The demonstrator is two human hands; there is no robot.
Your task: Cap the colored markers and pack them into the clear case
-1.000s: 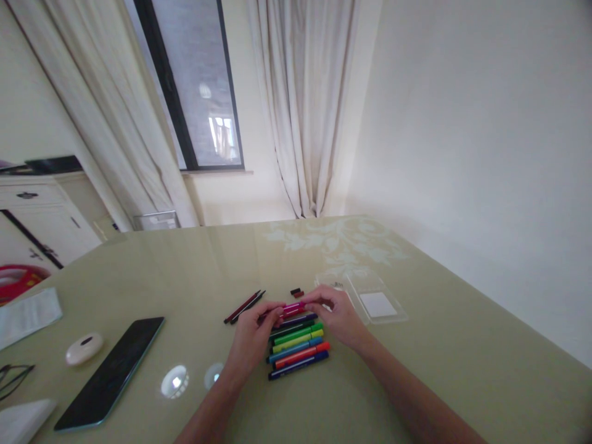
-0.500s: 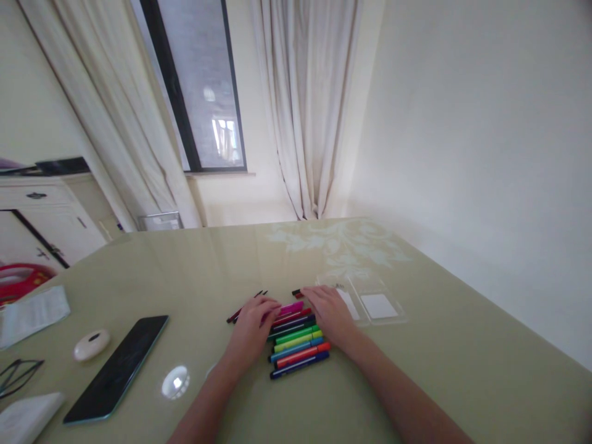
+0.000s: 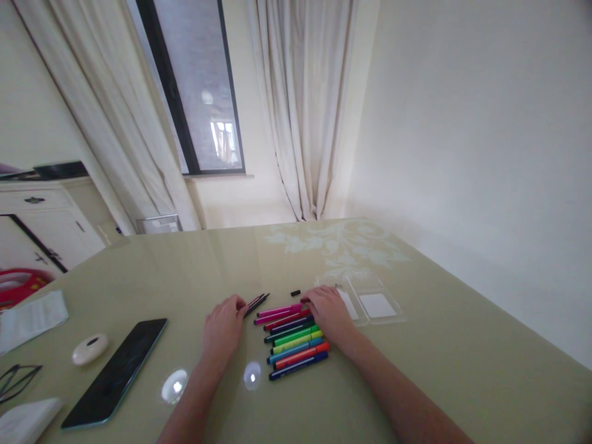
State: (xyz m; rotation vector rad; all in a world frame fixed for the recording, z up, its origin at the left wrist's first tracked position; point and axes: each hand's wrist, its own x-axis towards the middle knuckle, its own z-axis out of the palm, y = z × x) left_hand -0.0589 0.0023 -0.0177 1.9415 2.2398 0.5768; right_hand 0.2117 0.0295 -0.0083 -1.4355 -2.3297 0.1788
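From where I stand, the person's left hand (image 3: 225, 328) is at the left of the marker group, its bent fingertips touching the near ends of two slim, uncapped dark felt-tip pens (image 3: 257, 304) whose points face far and right. I can't tell whether those fingers have closed on one.

The right hand (image 3: 327, 313) is palm-down on the far right side, fingertips at a small dark-red plastic cap (image 3: 304, 300); whether they pinch it, I can't make out. A short black plastic cap (image 3: 295, 293) lies just beyond, to the left.

Between the hands and nearer, a row of capped, coloured plastic markers (image 3: 296, 340) lies side by side on the pale green glossy table (image 3: 222, 265), pinks farthest, dark blue nearest. Right of the right hand an open, clear plastic case (image 3: 393, 319) lies flat, partly behind that hand. Well off to the left is a black flat-screened phone (image 3: 115, 373), with a white rounded oval object (image 3: 90, 349) near it.
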